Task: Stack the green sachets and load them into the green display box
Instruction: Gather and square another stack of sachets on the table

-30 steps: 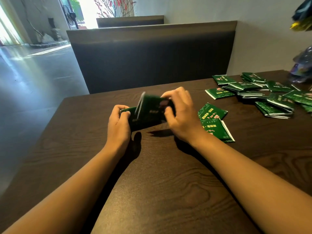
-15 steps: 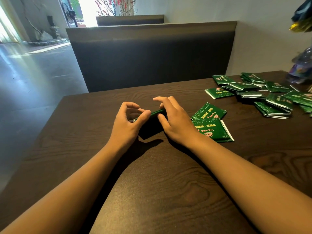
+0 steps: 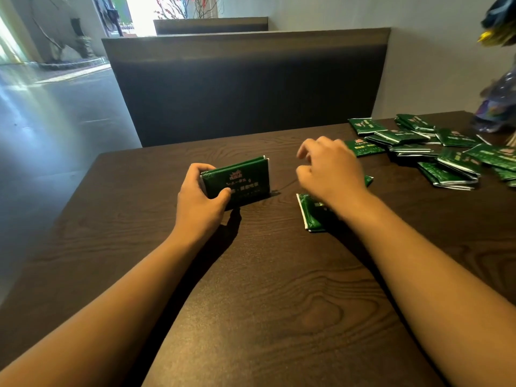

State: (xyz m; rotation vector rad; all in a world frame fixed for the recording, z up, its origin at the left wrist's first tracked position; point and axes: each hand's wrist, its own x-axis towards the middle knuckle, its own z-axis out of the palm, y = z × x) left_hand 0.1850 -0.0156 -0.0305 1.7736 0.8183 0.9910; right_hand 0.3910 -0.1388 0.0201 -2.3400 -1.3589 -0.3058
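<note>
- The left hand (image 3: 199, 203) grips a small stack of green sachets (image 3: 237, 182) on edge on the table (image 3: 265, 303)
- The right hand (image 3: 329, 170), fingers loose and holding nothing, hovers over two loose sachets (image 3: 312, 212)
- Stacking step: it likely needs to gather these, then the scattered pile (image 3: 446, 152); no display box in sight

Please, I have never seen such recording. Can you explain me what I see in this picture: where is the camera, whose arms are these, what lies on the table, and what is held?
No machine here: the camera sits on a person's head, looking down at their own bare arms. The left hand grips a small stack of green sachets, standing on edge on the dark wooden table. The right hand holds nothing; it hovers, fingers loosely curled, over two loose sachets. More sachets lie in a scattered pile at the far right. No display box is visible.
</note>
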